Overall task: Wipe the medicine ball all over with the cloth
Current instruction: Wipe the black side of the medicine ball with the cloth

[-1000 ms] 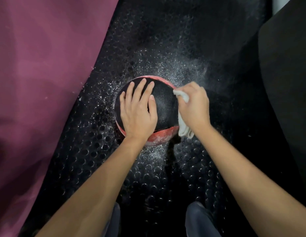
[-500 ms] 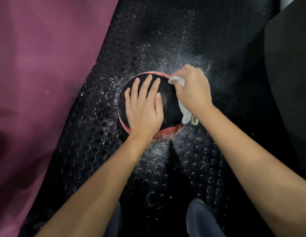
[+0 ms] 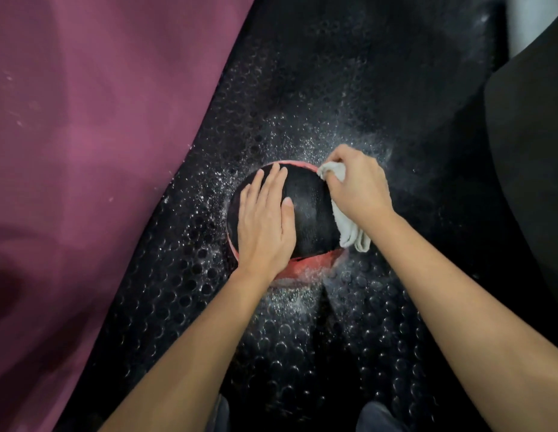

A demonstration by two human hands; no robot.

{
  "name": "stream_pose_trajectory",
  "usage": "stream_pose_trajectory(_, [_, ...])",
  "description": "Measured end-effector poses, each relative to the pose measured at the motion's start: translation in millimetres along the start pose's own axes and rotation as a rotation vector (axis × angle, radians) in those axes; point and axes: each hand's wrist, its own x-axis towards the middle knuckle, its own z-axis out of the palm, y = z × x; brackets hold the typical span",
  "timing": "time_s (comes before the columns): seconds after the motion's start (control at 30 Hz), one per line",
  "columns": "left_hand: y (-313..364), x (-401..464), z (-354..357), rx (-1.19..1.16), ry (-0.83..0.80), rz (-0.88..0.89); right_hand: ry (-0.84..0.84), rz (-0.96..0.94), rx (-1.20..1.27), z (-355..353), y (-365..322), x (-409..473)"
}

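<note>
Flat and open, my left hand (image 3: 265, 226) lies on the left half of the medicine ball (image 3: 305, 210), fingers straight and pointing toward twelve o'clock, pinning it in place. Across the ball, my right hand (image 3: 357, 187) has its fingers curled round the white cloth (image 3: 349, 229), bunching it against the ball's flank from about one to four o'clock; a loose tail of cloth hangs out below my wrist.

The ball sits on the black studded floor mat (image 3: 177, 322), at about the middle of my view, black on top with a red band showing along its lower edge.

I judge the wiping to be partway: the cloth is working the right side, while the left half lies under my steadying palm and the underside faces the mat. Next I would need to roll the ball with my left hand to bring unwiped surface to the cloth.

White powder (image 3: 287, 297) is scattered on the mat all round the ball and may cling again as it turns. At nine o'clock lies a maroon mat (image 3: 84, 151); at three o'clock, a dark pad (image 3: 533, 198).
</note>
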Motion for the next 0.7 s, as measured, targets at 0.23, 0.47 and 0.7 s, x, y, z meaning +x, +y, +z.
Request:
stream_pose_trajectory(0.23, [2,-4,5,0.023,0.099,0.002,-0.02,0.093,0.042,6,-4,-15])
stream_pose_trajectory(0.47, [1,-4,5,-0.025,0.12,-0.048,0.037,0.021,0.042,13,-2,-22])
stream_pose_trajectory(0.7, [0,-1,3,-0.002,0.105,-0.008,0.11,-0.359,-0.095,17,-4,-64])
